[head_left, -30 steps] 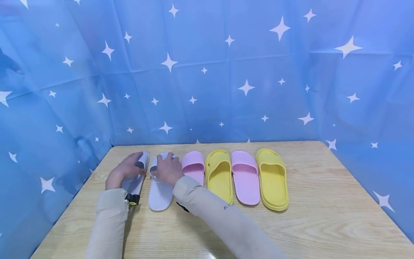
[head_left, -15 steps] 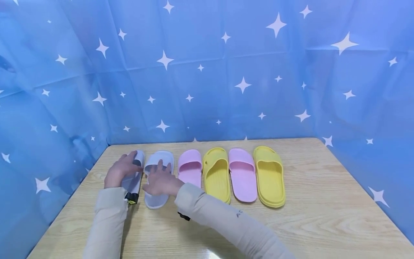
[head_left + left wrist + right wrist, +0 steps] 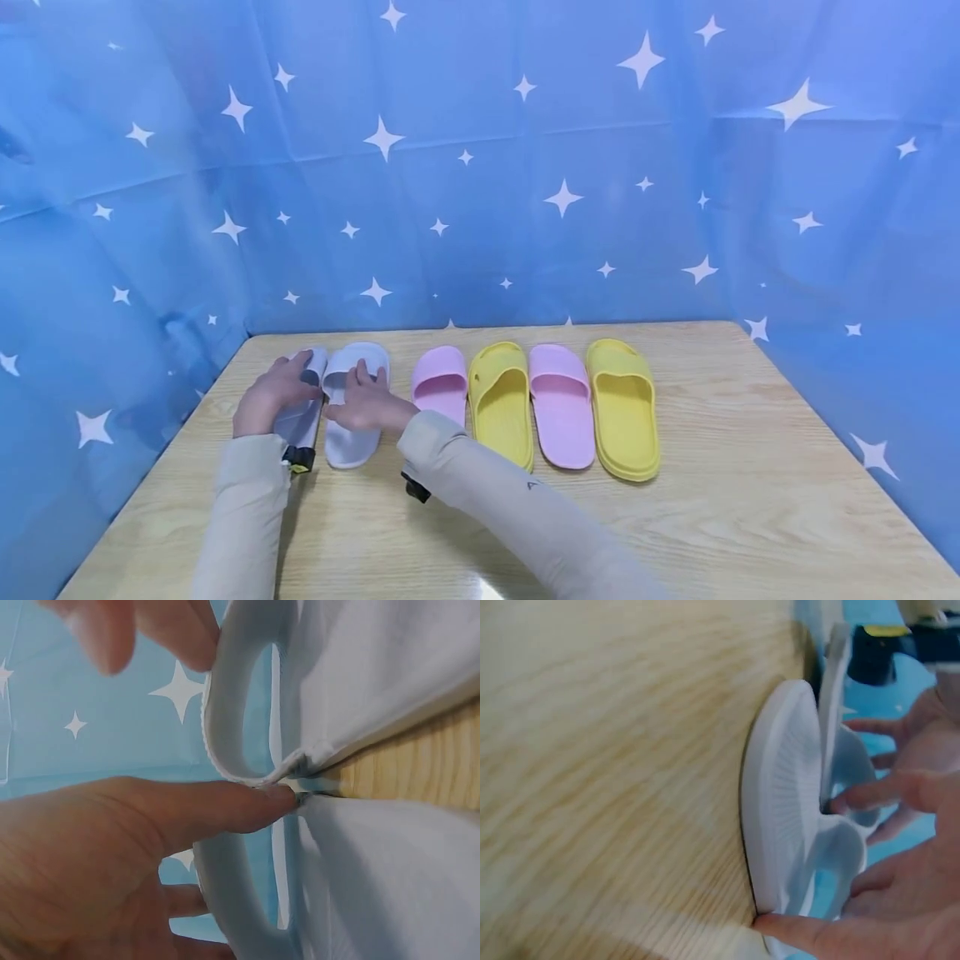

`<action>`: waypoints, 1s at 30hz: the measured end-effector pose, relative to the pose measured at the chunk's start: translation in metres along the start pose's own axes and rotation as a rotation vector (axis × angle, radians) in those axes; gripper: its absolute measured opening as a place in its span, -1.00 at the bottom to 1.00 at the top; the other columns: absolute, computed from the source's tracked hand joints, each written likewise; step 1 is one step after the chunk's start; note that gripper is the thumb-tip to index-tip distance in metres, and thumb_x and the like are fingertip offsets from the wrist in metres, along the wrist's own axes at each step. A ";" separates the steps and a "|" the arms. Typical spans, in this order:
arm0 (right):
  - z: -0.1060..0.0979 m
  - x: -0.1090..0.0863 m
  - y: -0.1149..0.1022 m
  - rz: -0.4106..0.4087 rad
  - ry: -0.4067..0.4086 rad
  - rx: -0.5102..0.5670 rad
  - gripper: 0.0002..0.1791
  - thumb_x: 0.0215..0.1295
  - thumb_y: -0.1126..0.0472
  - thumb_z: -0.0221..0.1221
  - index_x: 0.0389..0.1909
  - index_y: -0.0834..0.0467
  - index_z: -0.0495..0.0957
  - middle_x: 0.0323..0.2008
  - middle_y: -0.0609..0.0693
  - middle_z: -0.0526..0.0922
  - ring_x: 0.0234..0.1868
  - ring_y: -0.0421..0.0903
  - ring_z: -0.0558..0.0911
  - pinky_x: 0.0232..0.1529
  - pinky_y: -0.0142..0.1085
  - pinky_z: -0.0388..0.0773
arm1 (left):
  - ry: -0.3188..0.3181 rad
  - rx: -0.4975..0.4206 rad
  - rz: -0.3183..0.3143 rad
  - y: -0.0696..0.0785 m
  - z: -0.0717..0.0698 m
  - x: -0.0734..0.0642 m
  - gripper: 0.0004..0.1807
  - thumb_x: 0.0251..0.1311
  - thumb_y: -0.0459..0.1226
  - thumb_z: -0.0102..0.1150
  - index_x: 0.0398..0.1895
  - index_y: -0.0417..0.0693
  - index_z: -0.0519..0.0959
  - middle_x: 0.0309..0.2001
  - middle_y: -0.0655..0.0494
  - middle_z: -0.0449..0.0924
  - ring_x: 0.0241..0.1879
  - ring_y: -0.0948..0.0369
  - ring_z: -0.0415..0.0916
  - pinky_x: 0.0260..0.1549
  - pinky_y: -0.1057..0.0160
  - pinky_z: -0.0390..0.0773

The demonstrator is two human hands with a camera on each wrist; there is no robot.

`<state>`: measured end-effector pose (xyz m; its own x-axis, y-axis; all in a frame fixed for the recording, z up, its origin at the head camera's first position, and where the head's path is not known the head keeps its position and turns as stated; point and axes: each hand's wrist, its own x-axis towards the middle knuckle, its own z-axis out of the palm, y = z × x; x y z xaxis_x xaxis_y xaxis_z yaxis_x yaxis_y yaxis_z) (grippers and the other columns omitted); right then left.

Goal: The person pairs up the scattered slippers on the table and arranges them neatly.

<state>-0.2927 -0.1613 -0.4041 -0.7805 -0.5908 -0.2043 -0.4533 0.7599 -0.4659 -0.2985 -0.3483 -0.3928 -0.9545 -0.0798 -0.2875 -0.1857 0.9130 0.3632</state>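
Two white slippers stand side by side at the left of the table. My left hand (image 3: 273,396) grips the left white slipper (image 3: 300,421) across its strap. In the left wrist view the left thumb (image 3: 240,806) lies in the narrow gap between both straps, and other fingers (image 3: 184,900) show behind the lower strap. My right hand (image 3: 371,408) straddles the right white slipper (image 3: 352,446), holding it by its sides. The right wrist view shows one fingertip (image 3: 780,926) at the sole's outer edge on the table, with the thumb (image 3: 862,795) at the gap.
To the right are a pink slipper (image 3: 440,392), a yellow slipper (image 3: 504,408), another pink slipper (image 3: 562,408) and another yellow slipper (image 3: 624,408) in a row. A blue star-patterned curtain (image 3: 480,208) surrounds the wooden table (image 3: 750,483). My right forearm passes before the row.
The right white slipper has moved left against its mate, widening its gap to the pink slipper. My right hand shifted its hold and moved left; my left hand and its slipper moved slightly left.
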 end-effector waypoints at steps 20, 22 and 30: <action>-0.019 -0.022 0.006 -0.019 0.123 0.001 -0.29 0.56 -0.13 -0.01 0.57 0.15 0.22 0.57 0.12 0.28 0.57 0.07 0.31 0.55 -0.11 0.32 | 0.100 0.039 0.075 0.018 -0.011 -0.008 -0.23 0.48 -0.16 -0.12 0.64 -0.26 -0.04 0.54 -0.59 -0.10 0.45 -0.56 0.01 0.35 -0.51 0.21; -0.026 -0.033 0.011 -0.028 0.196 0.011 -0.38 0.54 -0.08 0.03 0.49 0.11 0.33 0.41 0.08 0.49 0.34 -0.01 0.55 0.29 -0.14 0.57 | 0.123 0.053 0.097 0.027 -0.013 -0.011 -0.23 0.49 -0.15 -0.11 0.65 -0.25 -0.04 0.55 -0.57 -0.10 0.45 -0.56 0.01 0.35 -0.51 0.22; -0.060 -0.089 0.052 -0.027 0.364 0.094 -0.51 0.46 -0.05 0.11 0.35 -0.04 0.48 0.34 0.01 0.53 0.24 -0.02 0.58 0.09 -0.04 0.65 | 0.235 0.089 0.226 0.068 -0.012 -0.028 -0.21 0.47 -0.14 -0.04 0.65 -0.20 -0.01 0.56 -0.47 0.03 0.48 -0.47 0.07 0.35 -0.49 0.24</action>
<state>-0.2729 -0.0531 -0.3587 -0.8783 -0.4626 0.1207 -0.4477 0.7071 -0.5474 -0.2875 -0.2888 -0.3500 -0.9988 0.0482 0.0071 0.0480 0.9486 0.3127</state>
